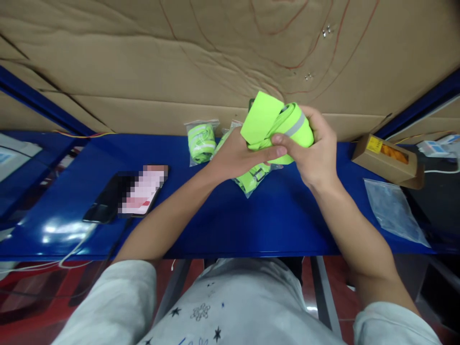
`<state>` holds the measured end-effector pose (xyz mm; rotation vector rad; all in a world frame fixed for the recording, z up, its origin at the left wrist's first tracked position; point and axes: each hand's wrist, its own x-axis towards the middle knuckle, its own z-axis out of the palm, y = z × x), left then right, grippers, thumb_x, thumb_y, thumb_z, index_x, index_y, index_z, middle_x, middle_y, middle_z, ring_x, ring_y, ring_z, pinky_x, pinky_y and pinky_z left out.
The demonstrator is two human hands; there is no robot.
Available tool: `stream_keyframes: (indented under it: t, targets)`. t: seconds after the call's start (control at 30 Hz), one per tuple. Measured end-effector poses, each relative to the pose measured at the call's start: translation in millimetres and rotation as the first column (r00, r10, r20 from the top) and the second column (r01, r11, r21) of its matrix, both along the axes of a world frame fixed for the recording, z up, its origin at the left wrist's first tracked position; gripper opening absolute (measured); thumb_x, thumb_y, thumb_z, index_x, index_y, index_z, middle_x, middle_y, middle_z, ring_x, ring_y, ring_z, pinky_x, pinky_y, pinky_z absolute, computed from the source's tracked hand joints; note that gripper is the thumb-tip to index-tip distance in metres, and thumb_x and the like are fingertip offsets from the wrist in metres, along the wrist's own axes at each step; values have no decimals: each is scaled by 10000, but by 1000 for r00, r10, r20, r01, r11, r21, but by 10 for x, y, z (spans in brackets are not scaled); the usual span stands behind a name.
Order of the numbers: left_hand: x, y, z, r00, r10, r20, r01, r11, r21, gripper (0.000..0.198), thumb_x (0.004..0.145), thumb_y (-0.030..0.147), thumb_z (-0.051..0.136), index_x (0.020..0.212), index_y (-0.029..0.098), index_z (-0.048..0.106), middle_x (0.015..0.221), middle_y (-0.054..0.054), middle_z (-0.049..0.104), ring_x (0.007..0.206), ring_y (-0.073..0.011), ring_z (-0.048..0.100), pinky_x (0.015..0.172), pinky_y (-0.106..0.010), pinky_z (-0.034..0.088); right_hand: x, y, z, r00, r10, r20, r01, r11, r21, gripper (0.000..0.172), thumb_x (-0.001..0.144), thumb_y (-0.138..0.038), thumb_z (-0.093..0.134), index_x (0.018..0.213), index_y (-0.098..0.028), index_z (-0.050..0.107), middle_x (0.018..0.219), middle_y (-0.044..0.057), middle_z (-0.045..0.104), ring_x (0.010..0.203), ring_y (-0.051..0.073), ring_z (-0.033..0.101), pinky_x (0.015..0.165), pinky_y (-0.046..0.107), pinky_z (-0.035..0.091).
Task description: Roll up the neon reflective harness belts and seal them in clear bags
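Note:
A bundle of neon-yellow reflective strap (296, 125) with a grey stripe is held up above the blue table. My left hand (239, 152) grips it from the left, thumb pressed along its lower side. Around its right end my right hand (316, 143) is closed, with the thumb on the front. A flat end of the strap sticks up at the upper left of the bundle. Below the hands lies a bagged neon strap (251, 181) with a buckle, partly hidden by my left hand. Another clear-bagged strap roll (201, 143) stands farther left, near the cardboard.
Two phones, one dark (108, 199) and one with a lit screen (145, 189), lie on the blue table (215, 220) at left. An empty clear bag (393, 208) and a small cardboard box (383, 160) are at right. A cardboard panel (143, 62) rises behind.

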<state>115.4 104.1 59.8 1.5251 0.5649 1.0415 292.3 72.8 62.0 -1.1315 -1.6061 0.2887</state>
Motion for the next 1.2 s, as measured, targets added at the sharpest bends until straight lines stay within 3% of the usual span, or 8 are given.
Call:
stream_keyframes:
  t: [0.2,0.27,0.4,0.5,0.73,0.83,1.03,1.2]
  targets:
    - [77,-110,-115,988,-92,-128,96,995,22,336,799,437,905,965,179,769,788,-24,720,751,-229,705,858,-397,607,708,-521,-362,993,42,110,-34,997,-67,519,1056,-607,453,1473,-322,573,1418,72,675,1295,296,658,1089,484,562]
    - [114,-84,-174,990,-79,-116,82,997,18,368,813,470,887,1009,181,775,833,-30,740,720,-213,694,793,-374,611,1243,-788,-602,939,-199,280,233,968,-93,448,1067,-552,445,1382,-315,658,1379,117,689,1310,347,647,1118,554,522]
    - [142,14,-288,999,16,-49,-20,995,-96,441,860,537,829,1168,228,766,1122,-59,788,967,-262,753,764,-337,626,2229,-1312,-1189,538,-613,579,758,652,-14,550,917,-642,655,1355,-311,676,1329,234,684,1290,564,608,990,820,466]
    - [71,20,-396,999,43,-14,-45,960,-276,455,883,562,805,1210,249,756,1291,-80,763,1158,-281,738,877,-344,632,2498,-1597,-1482,646,-425,634,639,756,-145,424,1011,-534,501,1400,-420,626,1367,133,706,1332,495,627,1026,844,456]
    - [-188,-270,-790,996,27,80,19,853,-521,528,918,572,772,1321,236,715,1364,-121,738,1261,-320,714,953,-383,652,1929,-1775,-1134,742,-71,667,289,931,-222,481,967,-233,439,1297,-466,700,1590,24,567,1527,450,444,1217,850,220]
    - [-176,-408,-958,998,26,59,10,843,-538,558,901,592,779,1296,202,719,1315,-138,756,1149,-308,751,826,-337,659,1596,-1627,-944,813,-168,557,330,922,-205,370,1004,-276,501,1278,-400,717,1458,70,664,1364,386,629,1123,674,495]
    - [-39,-675,-1102,994,-102,37,103,786,-610,579,820,575,862,1245,200,740,1267,-135,770,1081,-295,756,836,-350,639,1224,-1306,-1057,710,-148,689,486,810,-327,366,1038,-485,534,1163,-213,745,1162,144,777,1054,370,754,845,493,611]
    - [-20,-819,-1090,964,-248,99,255,745,-616,604,768,523,927,1269,240,743,1353,-106,744,1269,-312,695,1069,-401,576,819,-1272,-1040,920,-161,356,330,809,-486,263,975,-411,617,1011,-207,779,937,77,811,790,254,767,738,357,585]
